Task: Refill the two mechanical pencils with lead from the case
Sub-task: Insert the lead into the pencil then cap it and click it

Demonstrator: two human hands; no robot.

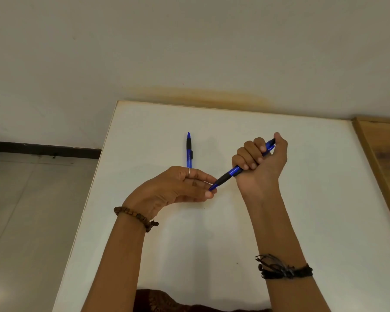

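Note:
My right hand is wrapped in a fist around a blue mechanical pencil with a black grip, thumb on its top end, tip pointing down-left. My left hand pinches its fingertips together right at that pencil's tip; a thin pale sliver shows between the fingers, too small to identify. A second blue mechanical pencil lies flat on the white table just beyond my left hand, tip pointing away from me, its lower end hidden by my fingers. No lead case is visible.
The table's left edge runs diagonally from the far corner toward me, with tiled floor beyond it. A wall stands right behind the table. A wooden board borders the table on the right.

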